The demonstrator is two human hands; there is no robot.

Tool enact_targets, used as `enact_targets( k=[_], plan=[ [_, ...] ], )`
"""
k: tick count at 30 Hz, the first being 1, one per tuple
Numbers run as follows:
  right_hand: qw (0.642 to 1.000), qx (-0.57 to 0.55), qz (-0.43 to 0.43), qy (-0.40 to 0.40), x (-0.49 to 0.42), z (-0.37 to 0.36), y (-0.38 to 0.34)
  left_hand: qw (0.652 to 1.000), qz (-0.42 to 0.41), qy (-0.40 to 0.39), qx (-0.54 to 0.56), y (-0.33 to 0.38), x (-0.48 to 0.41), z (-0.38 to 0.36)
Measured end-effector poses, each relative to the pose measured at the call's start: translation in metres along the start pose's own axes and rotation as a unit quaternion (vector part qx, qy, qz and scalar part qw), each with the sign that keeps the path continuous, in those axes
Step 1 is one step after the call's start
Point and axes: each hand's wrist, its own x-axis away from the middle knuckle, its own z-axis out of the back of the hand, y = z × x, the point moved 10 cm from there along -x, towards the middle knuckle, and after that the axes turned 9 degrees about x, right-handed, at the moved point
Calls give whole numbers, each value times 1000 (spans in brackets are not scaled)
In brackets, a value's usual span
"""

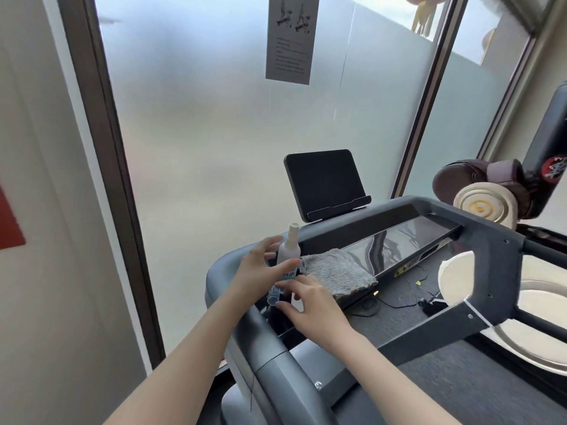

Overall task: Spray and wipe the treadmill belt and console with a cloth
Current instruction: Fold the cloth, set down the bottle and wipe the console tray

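Bottle [288, 249] in loose left-hand grip [258, 270]

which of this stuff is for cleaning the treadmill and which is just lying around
For the job: white plastic spray bottle, grey fluffy cloth, glossy dark treadmill console, dark grey treadmill belt.
Lying about: thin black cable, black tablet stand, printed paper notice on the glass.
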Motion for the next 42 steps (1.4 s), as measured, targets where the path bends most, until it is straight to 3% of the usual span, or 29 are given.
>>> enact_targets(
  k=[7,12,19,24,28,35,42],
  plan=[
    [997,-8,-49,67,-3,-4,5,998,-38,8,57,-3,-9,-3],
    [997,-26,-50,54,-2,-2,3,995,-46,-4,92,-8,-12,-5],
    [954,-130,-99,251,-12,120,21,990,-50,-15,131,-10,-14,-7],
    [974,-114,-33,192,-56,138,-6,988,-56,-22,142,-9,-14,-9],
    [987,-79,-30,137,-68,122,-6,988,-61,-27,137,-8,-14,-10],
    [992,-64,-27,110,-71,104,-2,989,-61,-31,129,-11,-15,-11],
    [985,-76,4,152,-64,97,-2,989,-57,-31,131,-16,-17,-11]
  ],
)
